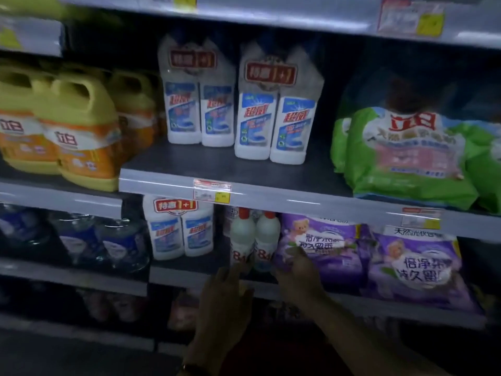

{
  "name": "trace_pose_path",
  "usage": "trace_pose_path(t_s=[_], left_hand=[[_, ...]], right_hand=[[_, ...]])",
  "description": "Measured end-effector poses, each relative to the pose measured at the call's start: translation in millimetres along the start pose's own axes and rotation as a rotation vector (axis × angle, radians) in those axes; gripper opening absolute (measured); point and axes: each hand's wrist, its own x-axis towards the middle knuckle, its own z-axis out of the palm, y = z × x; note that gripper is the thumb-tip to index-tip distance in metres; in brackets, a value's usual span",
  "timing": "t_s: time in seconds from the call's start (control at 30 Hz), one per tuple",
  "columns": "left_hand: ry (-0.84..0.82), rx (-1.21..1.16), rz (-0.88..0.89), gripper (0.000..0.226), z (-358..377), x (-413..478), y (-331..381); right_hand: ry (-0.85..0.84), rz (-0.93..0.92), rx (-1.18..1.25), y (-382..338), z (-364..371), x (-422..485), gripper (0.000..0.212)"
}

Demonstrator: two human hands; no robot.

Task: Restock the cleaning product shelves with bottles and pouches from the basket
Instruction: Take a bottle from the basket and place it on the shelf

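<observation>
Two white bottles with red caps stand on the lower shelf [206, 275]; the left bottle [242, 234] has my left hand [225, 299] reaching up to its base, fingertips touching it. My right hand [296, 272] grips the lower left corner of a purple pouch [320, 248] leaning on the same shelf, right of the second red-capped bottle [267, 237]. Another purple pouch [417, 264] leans further right. The basket is out of view.
Above, the middle shelf [173, 183] carries white twin-pack bottles [273, 115], yellow jugs [78, 131] at left and green pouches [406, 156] at right. A twin-pack [179, 229] and clear blue-labelled jugs [119, 242] stand lower left. Dim shelves lie below.
</observation>
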Motion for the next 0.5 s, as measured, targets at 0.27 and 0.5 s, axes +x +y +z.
trace_pose_path(t_s=[0.27, 0.5], left_hand=[[0.01, -0.09, -0.009, 0.038, 25.2, 8.3, -12.8], [-0.029, -0.145, 0.025, 0.031, 35.9, 12.0, -14.8]], right_hand=[[-0.028, 0.067, 0.097, 5.2, 25.7, 57.4, 0.069], [-0.04, -0.01, 0.18, 15.1, 38.0, 63.6, 0.07]])
